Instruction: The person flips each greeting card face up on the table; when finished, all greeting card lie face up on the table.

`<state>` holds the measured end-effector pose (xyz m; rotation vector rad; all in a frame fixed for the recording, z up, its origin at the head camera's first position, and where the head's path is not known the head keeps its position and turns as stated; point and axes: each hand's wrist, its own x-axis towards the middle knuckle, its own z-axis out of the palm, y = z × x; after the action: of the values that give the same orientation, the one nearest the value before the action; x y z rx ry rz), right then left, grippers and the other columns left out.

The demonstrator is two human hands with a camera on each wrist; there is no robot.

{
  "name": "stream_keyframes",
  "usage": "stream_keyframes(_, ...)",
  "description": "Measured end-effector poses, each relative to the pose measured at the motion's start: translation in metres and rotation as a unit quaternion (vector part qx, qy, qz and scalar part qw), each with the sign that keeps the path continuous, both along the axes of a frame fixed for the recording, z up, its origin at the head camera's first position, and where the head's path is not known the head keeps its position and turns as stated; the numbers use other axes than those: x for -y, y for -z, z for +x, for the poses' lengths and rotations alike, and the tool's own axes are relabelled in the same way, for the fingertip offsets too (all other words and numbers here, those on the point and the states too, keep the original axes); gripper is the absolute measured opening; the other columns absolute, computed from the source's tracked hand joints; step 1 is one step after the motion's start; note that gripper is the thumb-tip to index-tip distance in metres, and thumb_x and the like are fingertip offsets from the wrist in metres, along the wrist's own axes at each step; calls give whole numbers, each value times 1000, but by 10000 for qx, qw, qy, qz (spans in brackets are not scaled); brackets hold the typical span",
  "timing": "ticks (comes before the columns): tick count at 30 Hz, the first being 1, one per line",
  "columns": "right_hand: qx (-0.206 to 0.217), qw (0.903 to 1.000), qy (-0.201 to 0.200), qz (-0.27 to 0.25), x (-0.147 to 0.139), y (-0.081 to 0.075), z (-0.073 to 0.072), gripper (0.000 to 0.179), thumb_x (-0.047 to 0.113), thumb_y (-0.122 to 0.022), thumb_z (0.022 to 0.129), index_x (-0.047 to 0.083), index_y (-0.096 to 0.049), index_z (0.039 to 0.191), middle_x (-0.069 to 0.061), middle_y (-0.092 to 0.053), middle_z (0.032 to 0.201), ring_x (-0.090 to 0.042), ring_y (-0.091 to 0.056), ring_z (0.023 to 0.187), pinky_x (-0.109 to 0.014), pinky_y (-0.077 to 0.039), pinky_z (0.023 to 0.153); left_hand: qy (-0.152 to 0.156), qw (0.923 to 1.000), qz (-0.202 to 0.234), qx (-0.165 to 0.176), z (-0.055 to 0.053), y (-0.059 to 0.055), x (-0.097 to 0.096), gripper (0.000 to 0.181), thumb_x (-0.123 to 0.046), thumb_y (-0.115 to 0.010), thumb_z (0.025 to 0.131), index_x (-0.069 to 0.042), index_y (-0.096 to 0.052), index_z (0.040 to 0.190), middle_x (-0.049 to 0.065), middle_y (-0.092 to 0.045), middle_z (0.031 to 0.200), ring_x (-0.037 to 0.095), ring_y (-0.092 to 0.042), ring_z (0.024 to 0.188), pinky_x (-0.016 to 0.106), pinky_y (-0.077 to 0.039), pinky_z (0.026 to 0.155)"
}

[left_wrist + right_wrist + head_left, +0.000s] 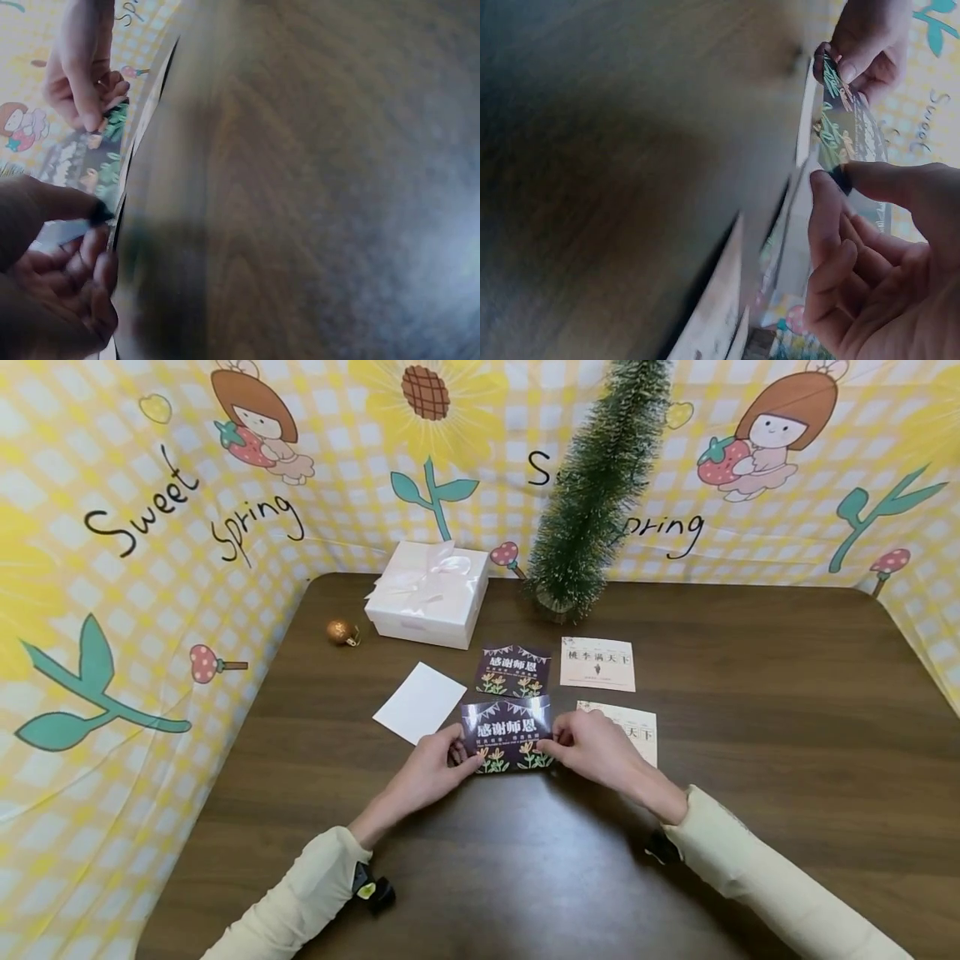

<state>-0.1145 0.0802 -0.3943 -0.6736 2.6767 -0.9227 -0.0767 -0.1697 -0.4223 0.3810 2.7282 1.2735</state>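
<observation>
Both hands hold one dark purple greeting card (507, 727) with white Chinese lettering, bunting and yellow-green flowers. My left hand (432, 768) pinches its lower left corner between thumb and fingers. At the right edge, my right hand (600, 747) pinches it the same way. In both wrist views the card is raised off the table and tilted, the thumbs on its printed face. A matching purple card (513, 670) lies just beyond it. Beneath my right hand, a cream card (641, 731) is partly covered. Left of the held card lies a plain white card (420, 702).
Another cream card (597, 664) lies at the back right. Behind the cards stand a white gift box (427, 597) with a ribbon bow and a small green tinsel tree (592, 502). A copper-coloured bauble (342, 632) sits left of the box on the brown table (787, 710).
</observation>
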Motion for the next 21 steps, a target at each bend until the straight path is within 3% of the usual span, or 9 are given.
stream_keyframes(6,223,9976,-97,646,10,7,-2,35,30,-70,88,15,-58,59,9,-41,49,-6,-34,43,-21,-26,41,-25,9966,-769,-299,1,7,2,29,-12,-75,82,-6,-50,70,3,-46,68,15,-37,66,27,-32,64)
stream_keyframes(14,411,9938,-70,1034,13,10,-8,47,36,-70,88,17,-49,50,9,-36,46,-8,-34,43,-23,-26,42,-188,9847,-1705,-312,0,4,2,29,-27,-74,85,-4,-57,83,5,-51,80,23,-40,77,34,-35,72)
stream_keyframes(21,387,9915,-314,1201,13,12,-9,51,33,-69,89,19,-44,47,11,-32,44,-6,-31,42,-23,-23,41,-25,9769,-2090,-446,-1,5,1,29,-28,-74,85,-5,-57,81,5,-52,80,23,-41,76,34,-36,70)
